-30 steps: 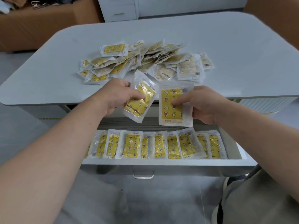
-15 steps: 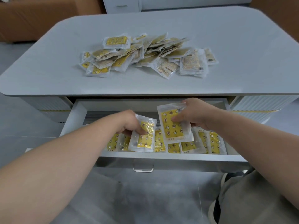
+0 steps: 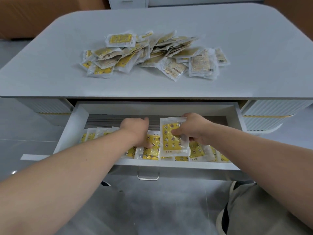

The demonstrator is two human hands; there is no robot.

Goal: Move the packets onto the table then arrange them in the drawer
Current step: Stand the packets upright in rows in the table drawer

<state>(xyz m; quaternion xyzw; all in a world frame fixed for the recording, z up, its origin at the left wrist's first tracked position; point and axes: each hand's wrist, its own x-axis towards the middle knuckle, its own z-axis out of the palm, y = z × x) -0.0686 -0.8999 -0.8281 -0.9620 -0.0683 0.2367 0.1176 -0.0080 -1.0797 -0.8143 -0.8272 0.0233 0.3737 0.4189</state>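
Note:
A heap of yellow-and-clear packets [image 3: 152, 53] lies on the grey table [image 3: 50, 78]. Below it the white drawer [image 3: 74, 126] stands pulled out, with a row of packets [image 3: 196, 150] along its front. My left hand [image 3: 137, 128] is down in the drawer, its fingers curled on a packet [image 3: 151, 148] lying in the row. My right hand [image 3: 193, 127] pinches another packet [image 3: 171, 143] by its right side and holds it upright just above the row, to the right of the left hand.
The drawer's metal handle [image 3: 148, 177] sticks out at the front. Bare drawer bottom [image 3: 105, 120] shows behind the row. A white cabinet [image 3: 128, 2] and brown furniture [image 3: 33, 16] stand beyond the table. My trouser leg [image 3: 254, 211] is at lower right.
Both hands have come down from the table edge into the drawer. The left hand's packet now lies in the row; the right hand's packet has sunk lower, close above the row.

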